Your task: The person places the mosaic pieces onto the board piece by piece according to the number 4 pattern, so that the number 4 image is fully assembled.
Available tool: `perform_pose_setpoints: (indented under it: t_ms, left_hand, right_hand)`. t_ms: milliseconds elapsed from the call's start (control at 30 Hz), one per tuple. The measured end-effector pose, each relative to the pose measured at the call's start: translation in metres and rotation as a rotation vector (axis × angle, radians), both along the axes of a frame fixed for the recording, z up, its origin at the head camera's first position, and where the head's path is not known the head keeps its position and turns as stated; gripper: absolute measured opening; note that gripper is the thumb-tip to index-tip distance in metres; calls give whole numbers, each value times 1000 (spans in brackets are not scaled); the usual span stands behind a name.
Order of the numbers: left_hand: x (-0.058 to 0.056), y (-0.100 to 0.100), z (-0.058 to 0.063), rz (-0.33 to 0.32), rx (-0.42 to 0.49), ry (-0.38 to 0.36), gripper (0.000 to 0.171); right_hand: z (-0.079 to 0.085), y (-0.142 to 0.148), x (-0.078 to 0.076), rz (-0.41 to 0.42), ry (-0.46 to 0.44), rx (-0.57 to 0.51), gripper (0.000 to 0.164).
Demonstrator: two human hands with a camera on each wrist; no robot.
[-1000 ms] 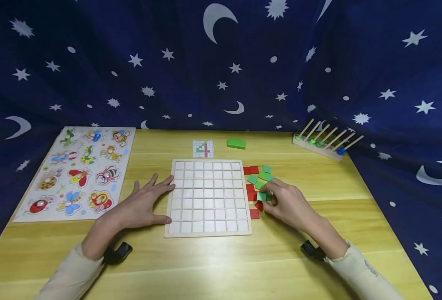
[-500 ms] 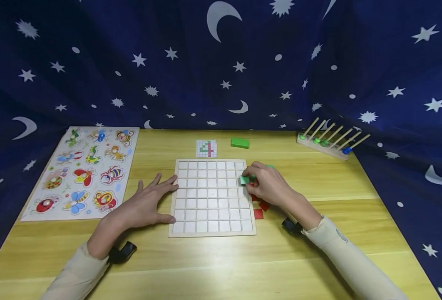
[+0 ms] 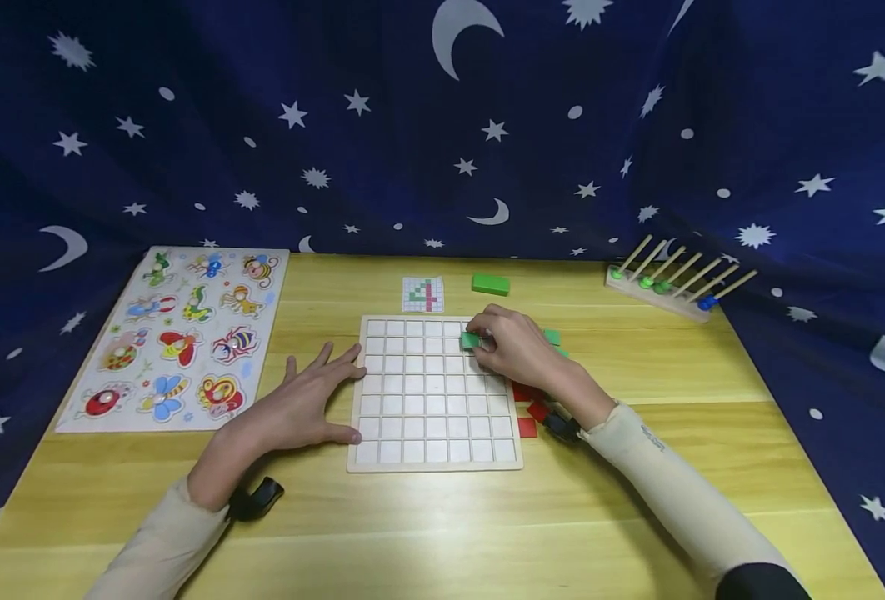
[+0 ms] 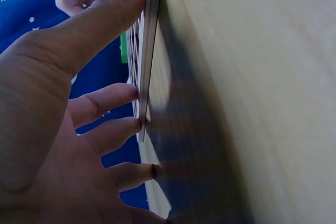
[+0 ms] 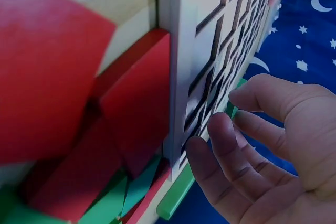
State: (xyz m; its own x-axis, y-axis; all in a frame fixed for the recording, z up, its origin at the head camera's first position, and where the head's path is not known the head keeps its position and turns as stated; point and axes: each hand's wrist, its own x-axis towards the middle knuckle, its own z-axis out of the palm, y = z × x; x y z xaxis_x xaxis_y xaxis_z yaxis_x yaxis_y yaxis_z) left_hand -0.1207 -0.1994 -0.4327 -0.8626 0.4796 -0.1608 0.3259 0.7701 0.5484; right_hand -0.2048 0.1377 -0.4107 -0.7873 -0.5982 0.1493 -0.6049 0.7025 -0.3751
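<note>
A pale wooden grid board (image 3: 414, 406) lies on the table in the head view. My right hand (image 3: 517, 346) is over its upper right part, pinching a small green square tile (image 3: 470, 340) between thumb and fingers, close over the squares. In the right wrist view the green tile (image 5: 231, 109) is mostly hidden behind the fingertips. My left hand (image 3: 298, 408) has its fingers spread, with thumb and fingertips at the board's left edge. The left wrist view shows the left thumb (image 4: 105, 24) against the board's side. Loose red tiles (image 3: 527, 427) and green tiles (image 3: 552, 337) lie right of the board, partly under the right arm.
Behind the board are a small card with a green and red grid pattern (image 3: 423, 294) and a green block (image 3: 491, 285). An insect puzzle board (image 3: 180, 340) lies at left. A wooden peg stand (image 3: 660, 293) stands at back right, before a dark starry curtain (image 3: 337, 125).
My right hand has picked a green tile from the loose pile and carried it left and back over the board. The left hand stays at the board's edge. The head view has shifted slightly.
</note>
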Motion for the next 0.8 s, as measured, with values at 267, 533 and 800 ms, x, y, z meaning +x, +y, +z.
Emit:
perform_pose_setpoints:
  t_ms: [267,533,800]
  left_hand:
    - [0,1,1,-5,9,-9,87]
    - [1,3,2,-2,12,-23,87]
    - [1,2,2,1,15,-23,87]
  right_hand:
    - [-4,-13,-14,3,0,21,21]
    - [-4,-21,-23,3,-36,50,20]
    - [3,-27,-33,22,-111,86,19]
